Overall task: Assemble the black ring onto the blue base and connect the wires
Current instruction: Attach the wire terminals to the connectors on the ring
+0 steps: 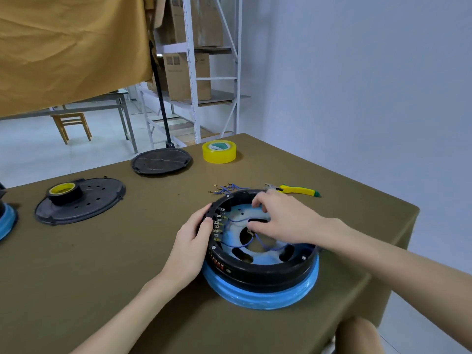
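Black ring (260, 273) seated on blue base (258, 297) on the bench (127, 251); my left hand (190, 245) grips its nine-o'clock rim, right hand (283, 221) fingers pinching a blue wire (241, 245) inside.

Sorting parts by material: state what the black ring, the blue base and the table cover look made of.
Black ring: apparently moulded plastic, semi-gloss, soft highlights on its wall. Blue base: maybe plastic or film-wrapped; glossy, with wrinkle-like streaks. Table cover: olive cloth, matte, draped over the edge.
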The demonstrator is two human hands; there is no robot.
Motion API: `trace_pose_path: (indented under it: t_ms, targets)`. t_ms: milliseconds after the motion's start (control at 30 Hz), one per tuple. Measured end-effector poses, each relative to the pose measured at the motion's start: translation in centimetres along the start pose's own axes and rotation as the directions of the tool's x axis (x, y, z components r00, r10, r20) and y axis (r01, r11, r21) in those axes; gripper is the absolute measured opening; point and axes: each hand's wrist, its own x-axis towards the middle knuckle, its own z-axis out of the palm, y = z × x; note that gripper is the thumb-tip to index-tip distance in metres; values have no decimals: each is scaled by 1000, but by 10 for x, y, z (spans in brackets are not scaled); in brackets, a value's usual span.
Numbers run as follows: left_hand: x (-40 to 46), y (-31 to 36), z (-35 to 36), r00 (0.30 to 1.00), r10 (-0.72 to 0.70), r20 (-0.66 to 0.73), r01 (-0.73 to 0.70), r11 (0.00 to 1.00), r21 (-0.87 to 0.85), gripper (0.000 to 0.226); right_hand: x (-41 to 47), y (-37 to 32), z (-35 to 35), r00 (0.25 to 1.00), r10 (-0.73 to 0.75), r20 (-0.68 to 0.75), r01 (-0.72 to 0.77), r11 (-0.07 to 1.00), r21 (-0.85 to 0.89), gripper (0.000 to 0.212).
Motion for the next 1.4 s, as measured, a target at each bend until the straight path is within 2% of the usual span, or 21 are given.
trace_pose_path:
  t_ms: [100, 233, 333, 367, 467, 567, 700, 867, 933, 1000, 1033, 1100, 1167, 1233, 1300, 1400]
  targets:
    - [-1, 1, -1, 1000, 2, 6, -2, 1000, 8, 36, -9, 2, 9, 994, 8, 108, -25, 988, 154, 42]
    - [-3, 2, -2, 1000, 15, 11, -15, 1000, 25, 36, -25, 9, 7, 997, -1, 77, -23, 950, 312, 44]
    - [-2, 1, -3, 1000, 14, 2, -14, 999, 32, 36, -32, 15, -6, 965, -79, 251, -26, 921, 388, 39]
    - [-2, 0, -3, 1000, 11, 1, -11, 999, 33, 36, -33, 18, -9, 958, -120, 260, 8, 918, 396, 37]
    - [-1, 0, -4, 1000, 12, 7, -12, 998, 55, 36, -29, 25, -16, 966, -205, 159, 114, 887, 447, 21]
    - [-2, 0, -3, 1000, 7, 7, -7, 999, 51, 36, -22, 31, -25, 963, -217, 162, 98, 837, 539, 16]
    - [-2, 0, -3, 1000, 15, -3, -14, 999, 47, 35, -13, 42, -32, 976, -131, 176, -14, 765, 644, 25]
    - [-2, -2, -4, 999, 19, -39, -14, 992, 127, 35, -10, 47, -32, 998, 52, 46, -69, 634, 770, 20]
    - [-5, 3, -3, 991, 90, -100, -66, 972, 224, 33, -15, 45, -28, 996, 89, -25, -31, 573, 819, 18]
    - [-6, 16, -2, 950, 280, -136, -212, 901, 378, 33, -20, 41, -24, 991, 102, -84, 23, 494, 869, 15]
    - [-6, 23, 0, 926, 356, -127, -277, 868, 412, 34, -21, 38, -22, 988, 110, -109, 50, 440, 896, 13]
    - [-4, 40, 6, 917, 393, -64, -348, 870, 350, 29, -23, 32, -19, 979, 137, -148, 95, 335, 937, 14]
    - [-1, 56, 18, 935, 351, 52, -354, 907, 229, 35, -22, 27, -17, 970, 167, -177, 125, 280, 952, 21]
    - [2, 65, 30, 930, 331, 162, -359, 912, 196, 47, -19, 19, -12, 967, 172, -190, 140, 268, 953, 29]
    - [7, 66, 35, 928, 279, 248, -330, 923, 199, 56, -17, 13, -7, 968, 170, -187, 138, 262, 955, 34]
    - [12, 61, 27, 937, 162, 309, -255, 922, 291, 62, -17, 14, -4, 962, 212, -173, 126, 217, 968, 40]
